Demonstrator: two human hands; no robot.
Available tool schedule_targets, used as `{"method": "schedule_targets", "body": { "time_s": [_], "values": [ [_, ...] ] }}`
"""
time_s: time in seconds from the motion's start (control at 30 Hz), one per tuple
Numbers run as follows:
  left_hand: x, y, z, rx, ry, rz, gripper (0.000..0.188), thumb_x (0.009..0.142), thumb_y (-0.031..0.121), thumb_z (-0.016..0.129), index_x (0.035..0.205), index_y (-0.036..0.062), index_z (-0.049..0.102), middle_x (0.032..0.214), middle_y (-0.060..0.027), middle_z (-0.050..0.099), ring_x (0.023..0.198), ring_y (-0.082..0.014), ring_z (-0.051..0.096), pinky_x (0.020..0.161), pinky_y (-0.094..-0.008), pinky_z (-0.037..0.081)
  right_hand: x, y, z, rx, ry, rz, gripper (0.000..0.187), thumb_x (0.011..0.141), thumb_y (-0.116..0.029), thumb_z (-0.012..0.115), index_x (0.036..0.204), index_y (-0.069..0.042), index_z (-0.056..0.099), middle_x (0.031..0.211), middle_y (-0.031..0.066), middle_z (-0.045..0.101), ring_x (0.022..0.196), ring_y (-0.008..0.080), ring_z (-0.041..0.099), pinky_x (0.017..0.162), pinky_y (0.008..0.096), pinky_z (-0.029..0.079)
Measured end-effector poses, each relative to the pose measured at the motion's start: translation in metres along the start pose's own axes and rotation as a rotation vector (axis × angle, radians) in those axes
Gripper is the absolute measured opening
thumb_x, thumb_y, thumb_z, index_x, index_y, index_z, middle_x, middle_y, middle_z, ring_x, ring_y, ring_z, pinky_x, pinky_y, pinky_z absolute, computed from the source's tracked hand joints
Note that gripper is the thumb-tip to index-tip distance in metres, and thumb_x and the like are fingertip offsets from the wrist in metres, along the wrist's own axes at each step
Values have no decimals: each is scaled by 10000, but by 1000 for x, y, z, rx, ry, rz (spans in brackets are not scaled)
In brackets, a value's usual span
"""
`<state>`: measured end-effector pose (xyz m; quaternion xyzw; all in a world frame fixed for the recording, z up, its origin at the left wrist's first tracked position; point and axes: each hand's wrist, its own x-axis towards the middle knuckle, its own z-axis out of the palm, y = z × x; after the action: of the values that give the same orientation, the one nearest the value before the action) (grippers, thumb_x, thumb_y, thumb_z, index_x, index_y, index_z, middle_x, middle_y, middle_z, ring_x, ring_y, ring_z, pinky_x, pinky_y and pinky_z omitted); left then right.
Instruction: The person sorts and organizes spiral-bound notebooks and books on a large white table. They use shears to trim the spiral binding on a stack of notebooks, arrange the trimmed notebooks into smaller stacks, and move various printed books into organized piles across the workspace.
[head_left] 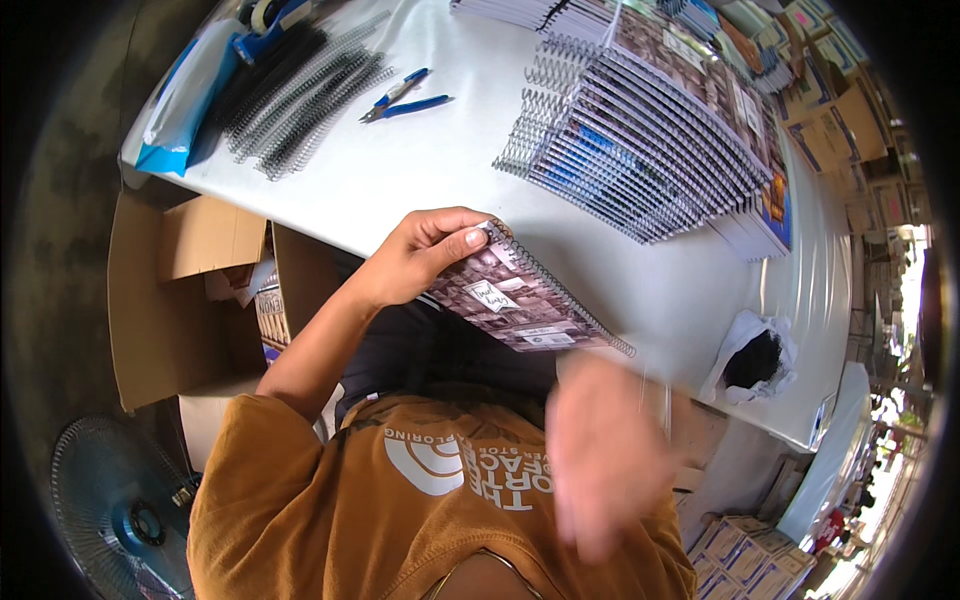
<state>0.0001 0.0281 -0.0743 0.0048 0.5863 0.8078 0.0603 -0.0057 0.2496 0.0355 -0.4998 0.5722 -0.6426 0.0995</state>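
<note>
Pinching a thin rectangular paper notebook (pixel 528 302) by one corner in the bare left hand (pixel 430 255), above the dark-trousered lap (pixel 435 360). Showing a mauve-brown photo-collage cover (pixel 520 318), white label patches (pixel 492 296) and a grey metal spiral (pixel 565 292) along one edge. Holding the bare right hand (pixel 608 445) below, too blurred to tell whether spread or curled.

1. L hand (pixel 432 258) grips spiral notebook (pixel 515 305) by upper corner; brown photo-collage cover up, wire coil (pixel 566 290) along R edge.
2. R hand (pixel 608 450) blurred, just below notebook, over brown T-shirt (pixel 340 510).
3. White table (pixel 450 165): stacked spiral notebooks (pixel 640 140) upper R, loose coils (pixel 315 105) upper L, blue-handled pliers (pixel 418 105) btwn.
4. Open cardboard box (pixel 138 300) L of person; fan (pixel 110 500) lower L.
</note>
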Motion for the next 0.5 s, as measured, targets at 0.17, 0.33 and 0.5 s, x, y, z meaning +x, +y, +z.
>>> {"method": "schedule_targets", "body": {
  "time_s": [0.17, 0.33, 0.5],
  "values": [
    [2, 6, 10, 279, 68, 229, 192, 903, 132, 563, 1017, -2, 639, 876, -27, 581, 815, -94, 523, 762, -237, 406, 12, 78, -11, -454, 168, 482, 197, 812, -91, 645, 983, 8, 643, 833, 132, 652, 732, 269, 622, 645, 323, 476],
    [3, 14, 13, 315, 109, 187, 184, 860, 100, 621, 1011, 1, 655, 838, -9, 580, 768, -69, 507, 700, -218, 399, 2, 98, -3, -152, 372, 567, 164, 752, -60, 714, 889, 4, 650, 720, 100, 661, 645, 153, 633, 601, 271, 483],
    [4, 24, 11, 331, 93, 163, 176, 830, 70, 643, 992, 3, 657, 811, -4, 581, 765, -66, 510, 698, -212, 400, 3, 99, 0, -221, 428, 459, 236, 667, -25, 777, 857, -11, 637, 720, 49, 602, 651, 112, 606, 597, 235, 480]
  ]
}}
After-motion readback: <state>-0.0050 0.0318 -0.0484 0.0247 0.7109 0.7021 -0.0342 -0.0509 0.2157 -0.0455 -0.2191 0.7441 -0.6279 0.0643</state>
